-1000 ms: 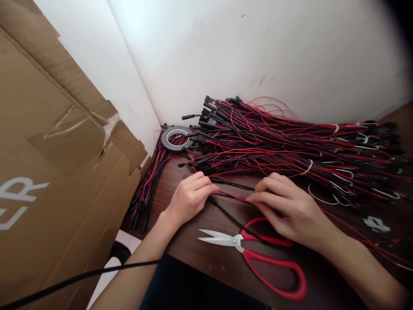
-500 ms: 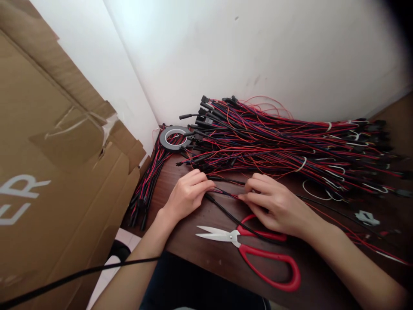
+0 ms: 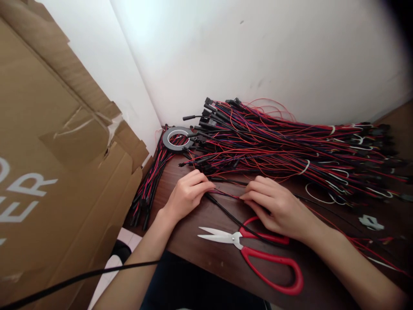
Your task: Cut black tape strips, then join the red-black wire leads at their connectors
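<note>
Between my two hands runs a thin bundle of red and dark wires (image 3: 226,193). My left hand (image 3: 191,189) pinches its left end, where black cables (image 3: 226,211) come out under the fingers and slant down to the right. My right hand (image 3: 274,202) is closed on the wires a short way to the right, fingertips together. Just below lie scissors (image 3: 237,238) with red handles, blades a little apart and pointing left; a black cable crosses the upper handle. The exact spot each hand grips is hidden by the fingers.
A large pile of wire harnesses (image 3: 264,137) with black connectors lies along the wall. At its left end a tape roll (image 3: 177,140) rests on another wire bundle (image 3: 151,185). A cardboard box (image 3: 74,172) stands on the left. A small white piece (image 3: 371,222) lies at the right.
The whole view has shifted slightly. Both hands stay closed on the wires in nearly the same place; the stretch between them looks narrower and more tightly gathered.
</note>
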A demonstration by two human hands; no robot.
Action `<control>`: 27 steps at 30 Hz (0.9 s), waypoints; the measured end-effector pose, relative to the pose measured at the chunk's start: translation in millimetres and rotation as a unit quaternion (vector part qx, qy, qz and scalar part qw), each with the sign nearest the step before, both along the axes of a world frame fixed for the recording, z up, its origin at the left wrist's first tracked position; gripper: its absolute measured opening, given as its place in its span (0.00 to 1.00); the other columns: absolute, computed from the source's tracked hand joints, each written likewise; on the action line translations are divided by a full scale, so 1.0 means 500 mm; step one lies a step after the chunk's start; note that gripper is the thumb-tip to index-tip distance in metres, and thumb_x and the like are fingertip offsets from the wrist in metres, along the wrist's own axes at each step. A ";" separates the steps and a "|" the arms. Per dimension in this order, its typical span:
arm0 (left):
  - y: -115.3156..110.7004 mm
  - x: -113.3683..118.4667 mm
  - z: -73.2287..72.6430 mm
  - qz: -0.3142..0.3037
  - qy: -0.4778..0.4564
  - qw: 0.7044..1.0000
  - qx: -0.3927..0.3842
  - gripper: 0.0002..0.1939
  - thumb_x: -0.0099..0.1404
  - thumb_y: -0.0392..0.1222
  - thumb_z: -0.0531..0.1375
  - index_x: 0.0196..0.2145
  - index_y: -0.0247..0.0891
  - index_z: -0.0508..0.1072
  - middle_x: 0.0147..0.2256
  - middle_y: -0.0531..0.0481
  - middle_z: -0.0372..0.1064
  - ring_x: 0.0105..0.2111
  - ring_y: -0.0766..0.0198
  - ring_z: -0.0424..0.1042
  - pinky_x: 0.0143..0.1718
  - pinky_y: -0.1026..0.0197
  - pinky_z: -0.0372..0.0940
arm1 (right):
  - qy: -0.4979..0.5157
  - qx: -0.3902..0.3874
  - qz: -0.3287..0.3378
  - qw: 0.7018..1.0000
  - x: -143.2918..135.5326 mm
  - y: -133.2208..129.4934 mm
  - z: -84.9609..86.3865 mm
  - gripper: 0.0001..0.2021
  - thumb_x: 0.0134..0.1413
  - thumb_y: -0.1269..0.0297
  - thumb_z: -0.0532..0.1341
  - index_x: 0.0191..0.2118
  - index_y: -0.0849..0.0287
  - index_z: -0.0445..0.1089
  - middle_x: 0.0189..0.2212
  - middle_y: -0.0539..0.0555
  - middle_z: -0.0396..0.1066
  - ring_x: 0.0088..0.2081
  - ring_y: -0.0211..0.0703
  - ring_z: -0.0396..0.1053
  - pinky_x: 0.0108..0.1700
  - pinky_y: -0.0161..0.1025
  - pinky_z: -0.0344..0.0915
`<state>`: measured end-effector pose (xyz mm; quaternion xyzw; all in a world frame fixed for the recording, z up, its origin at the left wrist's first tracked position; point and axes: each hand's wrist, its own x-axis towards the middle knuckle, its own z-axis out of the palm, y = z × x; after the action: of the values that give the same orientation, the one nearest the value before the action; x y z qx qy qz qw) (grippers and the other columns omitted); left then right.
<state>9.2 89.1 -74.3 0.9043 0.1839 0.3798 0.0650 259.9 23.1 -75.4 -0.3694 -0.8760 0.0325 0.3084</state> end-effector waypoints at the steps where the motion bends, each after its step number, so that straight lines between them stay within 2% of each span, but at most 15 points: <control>1: 0.000 0.000 0.001 -0.003 0.003 1.000 0.002 0.09 0.69 0.30 0.54 0.37 0.36 0.74 0.31 0.46 0.73 0.33 0.64 0.68 0.35 0.60 0.66 | -0.001 -0.004 0.002 1.000 0.002 0.000 0.002 0.10 0.62 0.75 0.54 0.35 0.60 0.72 0.30 0.57 0.70 0.33 0.45 0.61 0.35 0.42 0.61; 10: -0.006 0.005 0.008 -0.009 0.018 1.000 -0.008 0.08 0.69 0.31 0.55 0.36 0.35 0.74 0.31 0.46 0.73 0.32 0.64 0.67 0.34 0.61 0.66 | 0.002 -0.013 0.008 1.000 0.019 0.002 0.006 0.08 0.62 0.74 0.56 0.39 0.59 0.73 0.32 0.56 0.71 0.35 0.44 0.62 0.37 0.43 0.61; 14: -0.010 0.011 0.005 0.004 -0.001 1.000 -0.011 0.05 0.67 0.32 0.58 0.36 0.34 0.75 0.30 0.46 0.72 0.31 0.64 0.66 0.33 0.61 0.65 | -0.006 -0.005 -0.040 0.999 0.018 0.000 0.008 0.07 0.62 0.69 0.59 0.43 0.60 0.72 0.35 0.57 0.72 0.37 0.46 0.63 0.38 0.44 0.61; 19: -0.014 0.020 0.004 0.017 -0.007 1.000 -0.007 0.05 0.68 0.33 0.58 0.35 0.34 0.75 0.28 0.47 0.71 0.29 0.65 0.66 0.32 0.61 0.65 | -0.036 0.027 -0.115 0.992 -0.006 -0.005 0.007 0.12 0.62 0.61 0.60 0.48 0.60 0.70 0.40 0.59 0.75 0.40 0.50 0.67 0.39 0.46 0.59; 23: -0.018 0.027 0.005 0.011 -0.013 1.000 -0.018 0.05 0.67 0.33 0.58 0.35 0.33 0.75 0.29 0.47 0.71 0.29 0.65 0.67 0.32 0.61 0.65 | -0.022 0.063 -0.122 0.990 -0.039 -0.008 0.000 0.08 0.63 0.68 0.59 0.46 0.59 0.72 0.39 0.58 0.76 0.40 0.50 0.70 0.40 0.47 0.61; 27: -0.020 0.031 0.006 0.012 -0.017 1.000 -0.015 0.06 0.68 0.34 0.57 0.35 0.33 0.75 0.29 0.47 0.72 0.29 0.65 0.67 0.32 0.61 0.65 | 0.042 0.042 -0.111 0.992 -0.057 -0.009 -0.009 0.09 0.64 0.71 0.57 0.44 0.59 0.74 0.35 0.58 0.76 0.36 0.46 0.70 0.38 0.44 0.67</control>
<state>24.9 79.3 -71.2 0.8944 0.1990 0.3931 0.0774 231.5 18.7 -80.0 -0.4497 -0.8163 -0.0234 0.3618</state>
